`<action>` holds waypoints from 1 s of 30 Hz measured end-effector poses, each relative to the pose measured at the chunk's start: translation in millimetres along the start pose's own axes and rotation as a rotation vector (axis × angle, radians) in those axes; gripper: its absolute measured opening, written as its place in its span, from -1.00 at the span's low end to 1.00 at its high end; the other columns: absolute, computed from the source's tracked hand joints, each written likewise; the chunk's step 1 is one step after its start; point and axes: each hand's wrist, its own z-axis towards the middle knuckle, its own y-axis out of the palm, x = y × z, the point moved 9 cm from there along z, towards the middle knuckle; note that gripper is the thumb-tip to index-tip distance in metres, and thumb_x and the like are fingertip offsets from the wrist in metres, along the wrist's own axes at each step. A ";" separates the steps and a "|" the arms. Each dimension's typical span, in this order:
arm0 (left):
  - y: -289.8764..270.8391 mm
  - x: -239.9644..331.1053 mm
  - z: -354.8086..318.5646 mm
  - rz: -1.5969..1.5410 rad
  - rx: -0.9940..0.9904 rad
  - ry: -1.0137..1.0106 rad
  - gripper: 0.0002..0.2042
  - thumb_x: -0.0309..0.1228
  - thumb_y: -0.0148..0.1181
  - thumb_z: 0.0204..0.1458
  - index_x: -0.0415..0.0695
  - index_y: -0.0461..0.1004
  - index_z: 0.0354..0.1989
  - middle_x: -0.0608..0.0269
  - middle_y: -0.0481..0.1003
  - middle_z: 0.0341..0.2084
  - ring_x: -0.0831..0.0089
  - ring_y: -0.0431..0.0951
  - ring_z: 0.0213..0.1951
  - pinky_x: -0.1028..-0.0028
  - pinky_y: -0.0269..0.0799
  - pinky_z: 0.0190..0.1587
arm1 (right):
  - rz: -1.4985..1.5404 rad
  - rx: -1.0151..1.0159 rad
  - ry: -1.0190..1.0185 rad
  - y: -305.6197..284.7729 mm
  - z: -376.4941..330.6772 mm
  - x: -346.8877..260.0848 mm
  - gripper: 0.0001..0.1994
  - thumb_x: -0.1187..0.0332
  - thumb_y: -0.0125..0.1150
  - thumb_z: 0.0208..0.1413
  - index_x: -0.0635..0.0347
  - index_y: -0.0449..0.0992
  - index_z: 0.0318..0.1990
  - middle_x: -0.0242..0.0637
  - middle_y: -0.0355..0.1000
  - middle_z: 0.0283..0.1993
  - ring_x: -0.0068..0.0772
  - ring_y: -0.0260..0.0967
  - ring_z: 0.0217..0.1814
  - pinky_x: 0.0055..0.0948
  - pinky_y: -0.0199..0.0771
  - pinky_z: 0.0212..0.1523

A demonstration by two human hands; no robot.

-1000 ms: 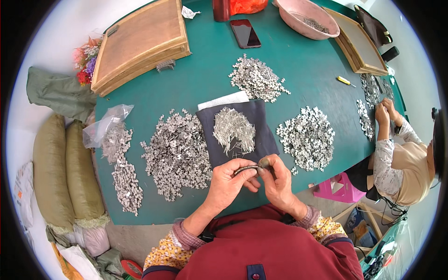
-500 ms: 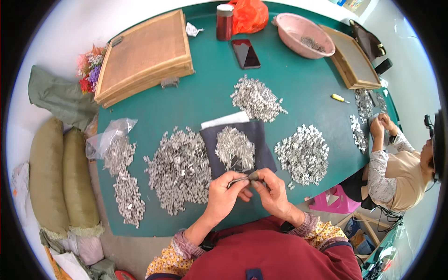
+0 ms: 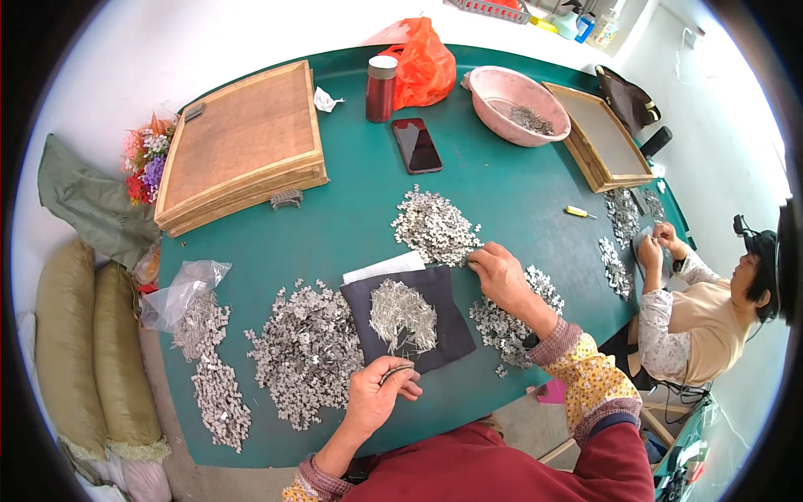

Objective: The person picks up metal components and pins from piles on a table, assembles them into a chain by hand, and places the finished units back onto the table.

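Observation:
My left hand (image 3: 374, 398) is closed round a short, dark, narrow strip (image 3: 396, 373), just in front of a dark cloth (image 3: 453, 328). On that cloth lies a heap of thin silvery pins (image 3: 401, 311). Farther off, my right hand (image 3: 504, 280) reaches to the near right edge of a pile of small light metal pieces (image 3: 433, 226). Its thumb and fingertips are pinched together there; anything between them is too small to make out. Beneath the right wrist and forearm, another pile of small metal pieces (image 3: 500, 333) is partly hidden.
Left of the cloth spreads a big metal-piece pile (image 3: 305, 356), with a plastic bag (image 3: 188, 293) beyond it. Wooden trays (image 3: 242, 151), a phone (image 3: 416, 146), a red flask (image 3: 381, 90) and a pink basin (image 3: 519, 109) stand farther back. A co-worker (image 3: 698, 314) sits at the right.
My hands were together over the cloth's near edge. The right has moved away, forward and right to the far pile; the left keeps the dark strip. The whole view has shifted.

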 end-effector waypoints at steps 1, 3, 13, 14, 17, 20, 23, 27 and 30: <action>-1.4 0.1 0.2 0.000 0.004 -0.001 -0.87 -0.55 0.12 0.16 -0.35 0.49 -0.17 0.06 0.59 -0.39 0.38 0.64 -0.40 0.46 0.62 -0.39 | -0.032 -0.006 -0.034 4.8 2.9 -1.5 -0.92 0.45 0.18 0.05 0.21 0.52 -0.29 -0.17 0.39 -0.32 -0.06 0.38 -0.18 -0.15 0.37 -0.14; -4.3 0.4 0.3 -0.006 0.015 -0.001 -0.88 -0.60 0.09 0.16 -0.39 0.45 -0.18 0.01 0.58 -0.41 0.32 0.64 -0.42 0.42 0.63 -0.39 | -0.080 -0.018 -0.039 9.9 6.2 -0.5 -0.92 0.45 0.19 0.04 0.21 0.50 -0.30 -0.18 0.38 -0.31 -0.07 0.38 -0.18 -0.15 0.35 -0.13; -8.1 -1.6 3.3 -0.014 0.030 -0.005 -0.88 -0.59 0.09 0.16 -0.37 0.45 -0.18 0.02 0.57 -0.42 0.35 0.63 -0.44 0.44 0.62 -0.42 | -0.316 -0.103 -0.172 19.1 -4.7 -20.8 -0.89 0.41 0.15 0.04 0.23 0.38 -0.37 -0.16 0.33 -0.34 -0.12 0.33 -0.21 -0.19 0.27 -0.16; -7.4 -0.7 3.7 -0.011 0.030 -0.003 -0.88 -0.59 0.09 0.16 -0.37 0.45 -0.17 0.02 0.57 -0.42 0.35 0.63 -0.44 0.44 0.62 -0.42 | -0.316 -0.105 -0.172 19.2 -5.0 -20.4 -0.89 0.41 0.15 0.04 0.23 0.38 -0.37 -0.16 0.33 -0.34 -0.12 0.33 -0.21 -0.19 0.27 -0.16; -7.2 -1.5 3.8 -0.018 0.024 -0.003 -0.87 -0.57 0.09 0.17 -0.37 0.45 -0.17 0.04 0.57 -0.41 0.37 0.63 -0.44 0.46 0.61 -0.42 | -0.397 -0.111 -0.217 19.3 -6.5 -21.3 -0.92 0.42 0.13 0.05 0.22 0.38 -0.37 -0.17 0.32 -0.35 -0.15 0.30 -0.25 -0.21 0.24 -0.18; -9.2 -1.1 2.5 -0.024 0.039 -0.001 -0.87 -0.57 0.08 0.17 -0.37 0.45 -0.17 0.04 0.56 -0.41 0.37 0.63 -0.44 0.46 0.61 -0.43 | -0.326 -0.074 -0.179 16.8 -3.1 -17.0 -0.92 0.46 0.14 0.05 0.23 0.42 -0.30 -0.16 0.32 -0.32 -0.10 0.30 -0.24 -0.20 0.24 -0.20; -10.8 -0.7 2.5 -0.029 0.049 0.007 -0.88 -0.58 0.08 0.17 -0.37 0.44 -0.17 0.01 0.56 -0.42 0.35 0.63 -0.45 0.45 0.61 -0.44 | -0.224 -0.031 -0.130 9.2 -2.2 -15.8 -0.93 0.47 0.14 0.06 0.22 0.43 -0.31 -0.18 0.32 -0.32 -0.10 0.31 -0.24 -0.21 0.25 -0.19; -11.6 -0.2 2.6 -0.040 0.059 0.007 -0.88 -0.59 0.08 0.17 -0.37 0.44 -0.17 0.01 0.56 -0.42 0.35 0.63 -0.45 0.45 0.61 -0.44 | -0.166 -0.085 -0.159 16.7 -2.7 -20.5 -0.93 0.49 0.15 0.05 0.21 0.42 -0.30 -0.18 0.33 -0.32 -0.09 0.32 -0.24 -0.20 0.26 -0.18; -12.2 -0.4 1.9 -0.054 0.071 -0.006 -0.88 -0.59 0.08 0.16 -0.37 0.44 -0.17 0.00 0.56 -0.42 0.35 0.63 -0.45 0.45 0.61 -0.44 | -0.161 -0.095 -0.116 19.7 -1.3 -18.6 -0.92 0.49 0.15 0.05 0.21 0.41 -0.29 -0.16 0.33 -0.31 -0.06 0.32 -0.22 -0.19 0.27 -0.17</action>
